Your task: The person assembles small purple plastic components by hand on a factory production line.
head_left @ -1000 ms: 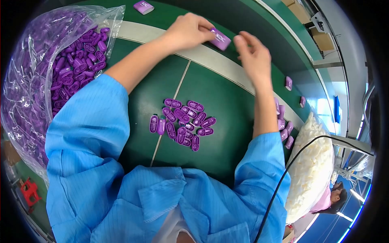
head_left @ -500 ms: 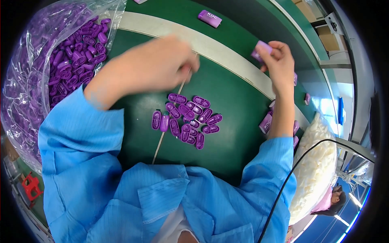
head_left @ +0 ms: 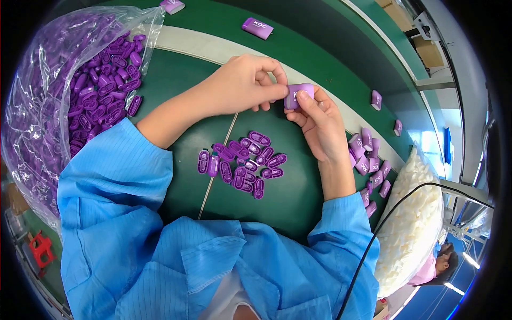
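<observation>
Hands pinch one small purple moulded-plastic case (head_left: pixel 297 95) at twelve o'clock of the loose oval purple clips (head_left: pixel 242 166): left hand (head_left: pixel 242 85) and right hand (head_left: pixel 319 121) both closed on it; likely light, rigid, smooth, best gripped by edges.

Both hands have come together over the desk on one small purple piece

A second ago the left hand (head_left: pixel 240 85) was stretched out to a small purple plastic block (head_left: pixel 298 95) far up on the green belt while the right hand (head_left: pixel 320 125) hovered empty beside it; half a second ago the left swept back low over the pile of purple oval clips (head_left: pixel 242 166) and the right lifted a piece alone. Now the fingers of both hands pinch that block between them.
</observation>
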Available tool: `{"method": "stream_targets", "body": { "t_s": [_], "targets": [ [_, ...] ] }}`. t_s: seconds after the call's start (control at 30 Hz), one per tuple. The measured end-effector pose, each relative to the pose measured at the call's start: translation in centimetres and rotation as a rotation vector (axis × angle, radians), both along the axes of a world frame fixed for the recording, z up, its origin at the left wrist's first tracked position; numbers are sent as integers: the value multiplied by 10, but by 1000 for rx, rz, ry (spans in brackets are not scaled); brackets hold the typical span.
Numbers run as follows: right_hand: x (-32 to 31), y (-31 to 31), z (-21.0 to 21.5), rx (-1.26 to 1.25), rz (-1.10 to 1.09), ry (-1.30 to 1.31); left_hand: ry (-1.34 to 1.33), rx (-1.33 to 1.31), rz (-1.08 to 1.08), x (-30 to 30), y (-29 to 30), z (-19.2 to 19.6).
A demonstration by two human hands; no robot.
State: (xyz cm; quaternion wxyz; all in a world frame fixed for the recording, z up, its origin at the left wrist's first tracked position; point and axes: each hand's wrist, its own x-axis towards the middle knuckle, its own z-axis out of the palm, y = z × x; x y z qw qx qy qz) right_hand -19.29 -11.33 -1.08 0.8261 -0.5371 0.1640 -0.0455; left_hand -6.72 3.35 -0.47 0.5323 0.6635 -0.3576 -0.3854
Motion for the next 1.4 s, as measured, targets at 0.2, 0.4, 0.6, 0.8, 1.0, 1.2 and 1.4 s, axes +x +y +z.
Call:
{"method": "stream_targets", "body": {
  "t_s": [0.2,0.4,0.6,0.8,1.0,1.2,1.4],
  "targets": [
    [6,-2,0,-4,-54,-17,355,-190,19,6,-8,-17],
    [5,-2,10,-440,-194,-93,238,-239,123,-3,-5,-16],
    [3,1,10,-423,-158,-109,196,-299,117,-12,-3,-13],
    [3,0,15,-385,-136,-106,131,-305,118,-13,-2,-11],
    [-2,1,20,-439,-125,-112,172,-296,109,-11,-1,-13],
    [-4,-6,23,-354,-46,-31,208,-323,125,-15,0,-15],
    [-2,-10,36,-435,53,86,218,-282,115,-14,-3,-13]
  ]
}}
